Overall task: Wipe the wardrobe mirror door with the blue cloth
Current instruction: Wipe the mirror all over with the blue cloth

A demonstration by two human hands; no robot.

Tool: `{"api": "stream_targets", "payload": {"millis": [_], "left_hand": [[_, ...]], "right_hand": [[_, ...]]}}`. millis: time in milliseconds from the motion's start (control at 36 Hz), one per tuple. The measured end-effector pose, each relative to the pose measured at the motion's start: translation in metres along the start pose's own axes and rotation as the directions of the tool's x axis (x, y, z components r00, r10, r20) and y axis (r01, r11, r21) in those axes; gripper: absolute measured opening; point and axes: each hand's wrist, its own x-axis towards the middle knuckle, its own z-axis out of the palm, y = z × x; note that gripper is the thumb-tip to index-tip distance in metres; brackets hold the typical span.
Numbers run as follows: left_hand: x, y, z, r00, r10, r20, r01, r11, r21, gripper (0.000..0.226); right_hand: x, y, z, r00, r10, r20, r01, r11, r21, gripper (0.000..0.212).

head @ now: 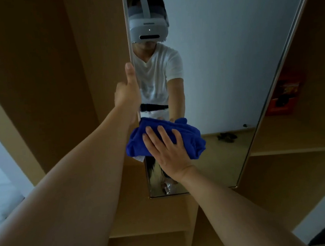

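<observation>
Head view: right hand (166, 149), fingers flat, presses blue cloth (164, 136) on mirror door (220, 61); left hand (127, 92) grips its edge, so a loosened grip likely lets the door swing.

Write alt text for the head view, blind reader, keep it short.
A right hand presses a bunched blue cloth flat against the wardrobe mirror door, while the left hand holds the door's left edge, thumb up. The mirror reflects a person in a white shirt and headset.
</observation>
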Motion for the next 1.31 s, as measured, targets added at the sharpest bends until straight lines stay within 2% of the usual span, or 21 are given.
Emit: {"api": "stream_targets", "payload": {"millis": [139, 222, 361, 417, 528, 583, 667, 750, 806, 861, 1000, 1139, 1250, 1306], "left_hand": [[0.005, -0.003, 0.001, 1.0, 0.0, 0.002, 0.0, 1.0, -0.02, 0.083], [0.007, -0.004, 0.002, 1.0, 0.02, -0.008, -0.02, 0.999, -0.05, 0.077], [0.004, -0.004, 0.001, 1.0, 0.02, -0.013, -0.021, 0.999, -0.046, 0.062], [0.0, -0.002, 0.0, 1.0, 0.027, -0.011, -0.027, 0.999, -0.039, 0.066], [-0.005, 0.001, -0.002, 1.0, -0.021, 0.006, 0.021, 0.999, -0.051, 0.067], [-0.006, 0.001, -0.003, 1.0, -0.024, 0.018, 0.025, 0.997, -0.072, 0.069], [-0.009, -0.003, -0.004, 0.998, 0.003, 0.059, 0.001, 0.998, -0.06, 0.08], [-0.014, -0.018, -0.006, 0.992, -0.057, 0.114, 0.057, 0.998, 0.004, 0.09], [-0.018, -0.036, -0.004, 0.985, -0.096, 0.142, 0.101, 0.995, -0.024, 0.087], [-0.02, -0.049, -0.001, 0.991, -0.079, 0.112, 0.089, 0.992, -0.086, 0.079], [-0.012, -0.058, 0.001, 0.995, 0.053, 0.085, -0.046, 0.996, -0.08, 0.079], [-0.01, -0.091, 0.009, 0.996, -0.001, 0.091, 0.007, 0.997, -0.07, 0.08], [-0.005, -0.097, 0.013, 0.994, 0.093, 0.065, -0.085, 0.99, -0.112, 0.071], [-0.004, -0.104, 0.015, 0.993, 0.094, 0.077, -0.087, 0.992, -0.086, 0.07]], "right_hand": [[-0.009, -0.006, 0.013, 1.0, -0.008, -0.017, 0.008, 1.0, -0.008, 0.058], [-0.019, -0.008, 0.02, 0.998, -0.06, -0.002, 0.059, 0.997, -0.057, 0.058], [-0.045, -0.008, 0.017, 0.968, -0.205, 0.146, 0.222, 0.969, -0.108, 0.068], [-0.045, -0.004, 0.01, 0.947, -0.244, 0.211, 0.264, 0.962, -0.073, 0.07], [-0.032, 0.016, -0.01, 0.924, -0.316, 0.213, 0.333, 0.942, -0.043, 0.067], [-0.019, 0.031, -0.022, 0.947, -0.271, 0.174, 0.28, 0.96, -0.028, 0.062], [0.005, 0.047, -0.036, 0.988, -0.123, 0.09, 0.123, 0.992, 0.011, 0.054], [0.014, 0.048, -0.037, 0.996, -0.083, 0.022, 0.083, 0.996, 0.019, 0.046], [0.012, 0.042, -0.031, 0.998, -0.053, -0.019, 0.053, 0.998, 0.027, 0.044], [0.007, 0.034, -0.023, 0.999, -0.018, -0.05, 0.02, 0.999, 0.035, 0.044], [-0.011, 0.012, -0.004, 0.998, -0.052, -0.045, 0.053, 0.998, 0.02, 0.046], [-0.025, -0.004, 0.01, 0.997, -0.072, -0.016, 0.072, 0.997, 0.018, 0.044], [-0.032, -0.011, 0.021, 0.997, -0.076, -0.022, 0.076, 0.997, 0.0, 0.045], [-0.037, -0.017, 0.028, 0.998, -0.065, -0.018, 0.065, 0.998, 0.008, 0.048]]}}
